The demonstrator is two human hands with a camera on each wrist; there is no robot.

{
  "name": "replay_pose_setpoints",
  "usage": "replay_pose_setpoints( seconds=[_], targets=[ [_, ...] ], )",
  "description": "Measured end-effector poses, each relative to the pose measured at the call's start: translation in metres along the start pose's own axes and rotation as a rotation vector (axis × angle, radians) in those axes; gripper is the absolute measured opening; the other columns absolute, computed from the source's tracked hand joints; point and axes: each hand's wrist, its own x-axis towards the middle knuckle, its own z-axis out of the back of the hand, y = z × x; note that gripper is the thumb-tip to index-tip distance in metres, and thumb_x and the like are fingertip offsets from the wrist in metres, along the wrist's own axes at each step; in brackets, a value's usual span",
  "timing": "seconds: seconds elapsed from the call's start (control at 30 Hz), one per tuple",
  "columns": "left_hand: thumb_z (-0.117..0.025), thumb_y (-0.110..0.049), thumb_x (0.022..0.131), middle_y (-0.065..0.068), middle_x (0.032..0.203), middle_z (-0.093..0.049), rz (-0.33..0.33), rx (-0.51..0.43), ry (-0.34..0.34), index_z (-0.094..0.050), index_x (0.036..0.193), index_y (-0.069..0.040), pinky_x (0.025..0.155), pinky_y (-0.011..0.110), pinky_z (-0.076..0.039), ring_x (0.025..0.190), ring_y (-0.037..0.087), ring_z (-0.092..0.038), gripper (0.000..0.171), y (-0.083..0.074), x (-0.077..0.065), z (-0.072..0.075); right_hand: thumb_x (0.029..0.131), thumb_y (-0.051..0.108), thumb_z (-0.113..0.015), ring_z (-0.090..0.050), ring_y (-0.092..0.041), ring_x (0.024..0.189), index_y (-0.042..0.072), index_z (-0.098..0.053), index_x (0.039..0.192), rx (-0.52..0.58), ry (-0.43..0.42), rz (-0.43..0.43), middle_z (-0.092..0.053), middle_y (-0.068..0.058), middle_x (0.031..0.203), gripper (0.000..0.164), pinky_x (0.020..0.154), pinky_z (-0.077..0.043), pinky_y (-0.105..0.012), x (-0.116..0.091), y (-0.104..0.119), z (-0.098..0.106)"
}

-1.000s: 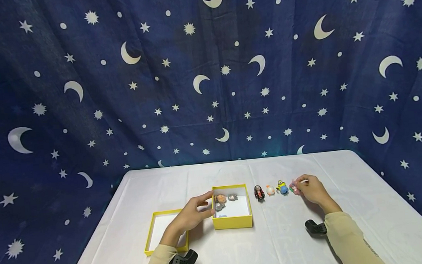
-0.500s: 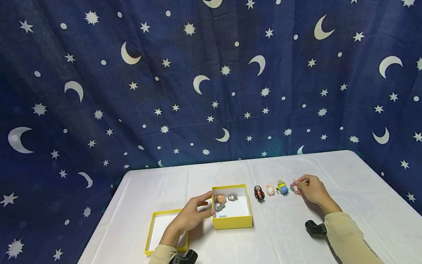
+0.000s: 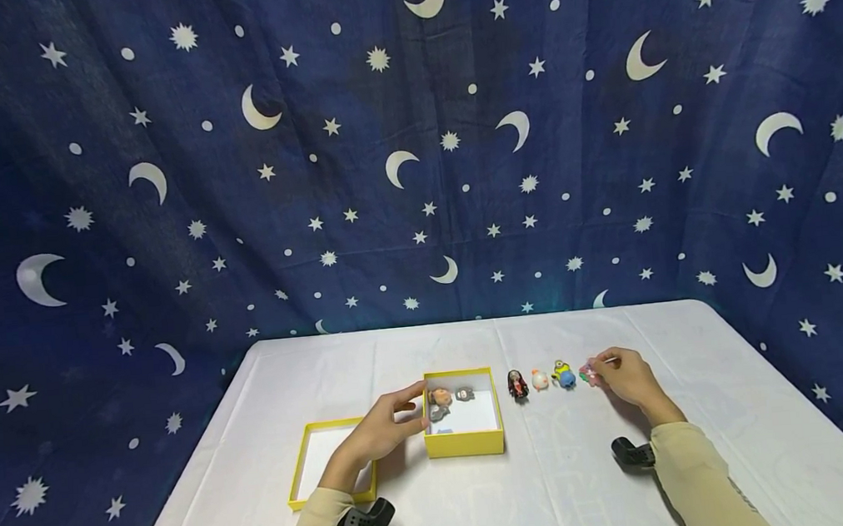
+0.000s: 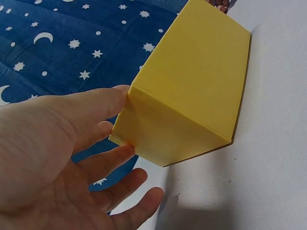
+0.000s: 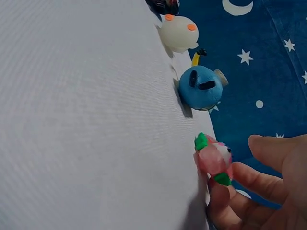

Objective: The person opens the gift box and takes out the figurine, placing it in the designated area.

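At lower right, the right hand [image 3: 627,375], thumb apart, touches a pink toy [image 5: 212,160], likely light and stiff, best pinched mid-body, while the spread left hand [image 3: 380,427] touches the yellow box [image 3: 467,444].

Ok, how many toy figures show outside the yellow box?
4, in a row to the right of the yellow box: dark-haired figure, white-and-orange figure, yellow-and-blue figure, then pink figure at the right hand. Any behind the box or a hand would be hidden.
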Motion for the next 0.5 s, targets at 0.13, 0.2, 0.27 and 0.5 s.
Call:
replay_pose_setpoints(
  seconds=[0.13,0.2,0.27,0.5],
  targets=[
    [-0.066,-0.014,0.098,0.016,0.159,-0.043,-0.004,0.005,-0.002,-0.043,0.154,-0.009,0.115,0.066,-0.034,0.139,0.046,-0.047,0.061,0.001,-0.001,0.000,0.100,0.024,-0.059,-0.064,-0.030,0.087,-0.008,-0.066,0.110,-0.022,-0.024,0.004,-0.070,-0.023,0.097,0.035,0.067,-0.045,-0.028,0.000,-0.002,0.002],
    [-0.066,-0.014,0.098,0.016,0.159,-0.043,-0.006,0.007,-0.003,-0.043,0.154,-0.008,0.115,0.065,-0.035,0.139,0.045,-0.047,0.061,0.002,-0.001,0.000,0.100,0.024,-0.058,-0.064,-0.033,0.090,-0.008,-0.066,0.111,-0.020,-0.034,0.002,-0.069,-0.025,0.100,0.035,0.068,-0.046,-0.029,0.000,-0.001,0.004],
    [-0.066,-0.014,0.098,0.016,0.159,-0.043,-0.007,0.008,-0.005,-0.043,0.154,-0.008,0.115,0.065,-0.035,0.138,0.045,-0.047,0.061,0.001,-0.002,0.000,0.101,0.025,-0.058,-0.064,-0.037,0.096,-0.008,-0.066,0.112,-0.024,-0.042,-0.001,-0.068,-0.026,0.104,0.036,0.072,-0.047,-0.032,0.000,0.001,0.006],
    [-0.066,-0.015,0.098,0.015,0.159,-0.044,0.001,0.007,-0.009,-0.043,0.154,-0.009,0.116,0.067,-0.032,0.139,0.046,-0.046,0.061,0.001,0.000,0.000,0.101,0.027,-0.058,-0.059,-0.051,0.116,-0.008,-0.062,0.123,-0.020,-0.050,0.056,-0.063,-0.034,0.123,0.041,0.094,-0.048,-0.059,-0.003,0.014,0.009]
  ],
)
